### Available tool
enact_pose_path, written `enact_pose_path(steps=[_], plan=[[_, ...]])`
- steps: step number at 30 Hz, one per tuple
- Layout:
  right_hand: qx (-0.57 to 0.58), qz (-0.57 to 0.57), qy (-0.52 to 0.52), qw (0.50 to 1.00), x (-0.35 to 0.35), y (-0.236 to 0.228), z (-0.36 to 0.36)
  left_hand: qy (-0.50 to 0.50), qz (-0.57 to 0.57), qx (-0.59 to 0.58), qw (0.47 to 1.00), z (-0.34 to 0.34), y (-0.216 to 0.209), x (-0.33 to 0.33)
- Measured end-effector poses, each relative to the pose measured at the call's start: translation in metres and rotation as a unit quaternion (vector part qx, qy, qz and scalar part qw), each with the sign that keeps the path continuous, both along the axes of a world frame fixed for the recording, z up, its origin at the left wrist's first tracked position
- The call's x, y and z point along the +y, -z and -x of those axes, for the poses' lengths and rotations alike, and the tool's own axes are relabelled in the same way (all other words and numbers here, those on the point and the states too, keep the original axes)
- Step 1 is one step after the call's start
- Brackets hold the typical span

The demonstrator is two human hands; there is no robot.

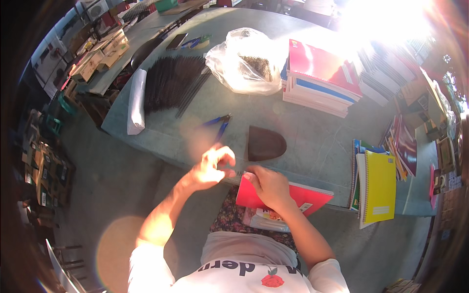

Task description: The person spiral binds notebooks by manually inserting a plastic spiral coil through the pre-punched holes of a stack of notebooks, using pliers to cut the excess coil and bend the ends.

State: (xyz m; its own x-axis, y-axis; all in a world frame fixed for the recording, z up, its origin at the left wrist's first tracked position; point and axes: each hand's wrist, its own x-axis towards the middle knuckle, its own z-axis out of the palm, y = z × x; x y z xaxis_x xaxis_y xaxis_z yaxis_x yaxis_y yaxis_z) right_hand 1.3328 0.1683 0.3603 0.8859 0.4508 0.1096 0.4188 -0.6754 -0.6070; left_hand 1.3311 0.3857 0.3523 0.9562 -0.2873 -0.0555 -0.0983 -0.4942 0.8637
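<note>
My right hand point(270, 185) is closed around a red-covered notebook point(312, 195), held at the table's near edge above my lap. A short bit of dark spiral coil point(239, 173) sticks out at the notebook's left corner. Beside it, my left hand point(213, 168) has curled fingers with a gap between thumb and forefinger; the thumb tip is close to the coil, and contact is hard to make out. Blue-handled pliers point(222, 128) lie just beyond my left hand. Ahead of my right hand rests a dark brown D-shaped pad point(265, 144).
Black spiral coils point(171, 80) lie heaped beside a long white packet point(138, 102). A clear plastic bag point(234, 78) holds more coils. Notebooks stand stacked point(320, 88) at the back right; a yellow spiral notebook point(380, 188) overhangs the right edge. A packet point(266, 220) sits on my lap.
</note>
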Motion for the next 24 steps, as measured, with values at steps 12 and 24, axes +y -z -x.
enact_pose_path(steps=[12,24], plan=[[-0.004,-0.072,0.003,0.997,0.011,0.002,0.009,0.028,-0.293,-0.148,0.944,-0.12,-0.006,-0.069],[-0.101,0.046,0.064,0.992,-0.074,0.006,0.022,-0.009,-0.241,-0.236,0.942,0.067,-0.025,-0.039]])
